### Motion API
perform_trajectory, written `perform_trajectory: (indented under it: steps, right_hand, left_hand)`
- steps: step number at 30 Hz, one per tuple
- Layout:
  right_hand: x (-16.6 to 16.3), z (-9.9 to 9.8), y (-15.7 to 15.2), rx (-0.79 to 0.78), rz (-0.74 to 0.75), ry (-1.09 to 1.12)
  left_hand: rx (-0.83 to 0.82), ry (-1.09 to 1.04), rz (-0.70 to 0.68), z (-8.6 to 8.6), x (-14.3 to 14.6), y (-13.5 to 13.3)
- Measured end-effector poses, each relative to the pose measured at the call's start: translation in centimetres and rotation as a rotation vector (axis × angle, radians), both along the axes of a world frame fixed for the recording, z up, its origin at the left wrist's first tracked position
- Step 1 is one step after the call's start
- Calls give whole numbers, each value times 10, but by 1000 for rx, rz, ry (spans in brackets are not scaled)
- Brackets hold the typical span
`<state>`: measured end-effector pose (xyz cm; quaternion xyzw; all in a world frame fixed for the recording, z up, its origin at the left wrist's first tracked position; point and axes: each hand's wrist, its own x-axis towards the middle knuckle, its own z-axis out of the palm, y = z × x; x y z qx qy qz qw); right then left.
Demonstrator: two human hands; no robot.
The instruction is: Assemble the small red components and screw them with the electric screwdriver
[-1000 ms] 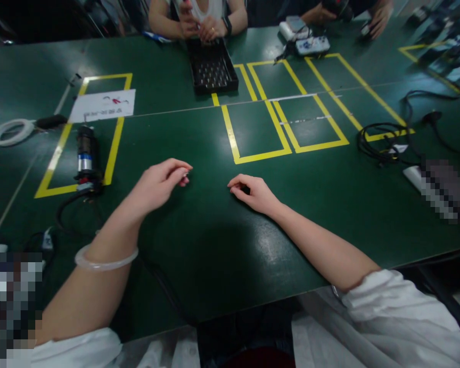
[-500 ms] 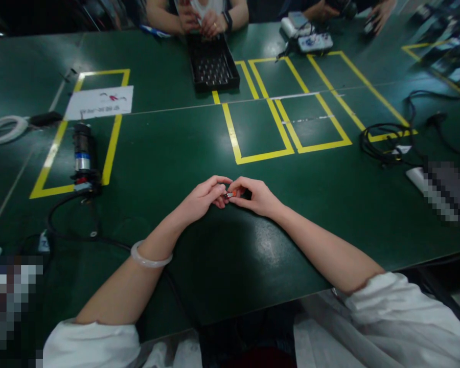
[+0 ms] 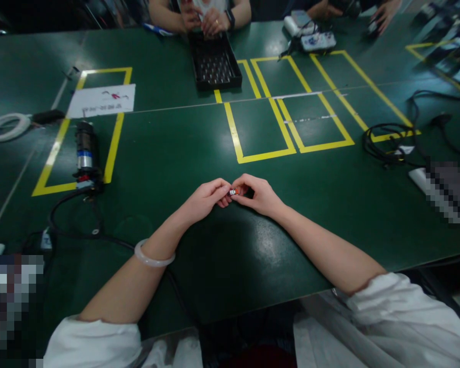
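Observation:
Just above the green table (image 3: pixel 168 148), my two hands meet around a small part with silver and orange on it (image 3: pixel 233 192); its kind is too small to make out. My right hand (image 3: pixel 257 193) pinches the part between thumb and fingers. From the other side my left hand (image 3: pixel 211 198) is closed, its thumb and fingertips at the part's left end. The fingers hide much of the part.
A black cylindrical electric screwdriver (image 3: pixel 85 153) with a cable lies at left, near a paper sheet (image 3: pixel 101 101). A co-worker's hands (image 3: pixel 210 21) are over a black tray (image 3: pixel 216 76). Coiled black cable (image 3: pixel 383 138) lies right, inside and beside yellow tape outlines.
The small part has turned slightly between my fingers, showing more of its silver face. My left fingers have drawn closer together, and its index finger no longer reaches over the part.

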<state>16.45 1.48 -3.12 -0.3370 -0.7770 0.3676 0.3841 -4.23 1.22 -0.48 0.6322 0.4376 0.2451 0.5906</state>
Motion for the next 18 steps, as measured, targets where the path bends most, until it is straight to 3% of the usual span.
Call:
perform_trajectory:
  steps: [18]
  right_hand:
    - [0,1,1,-62,30,59]
  left_hand:
    - [-22,-92,44,-10,-3,1]
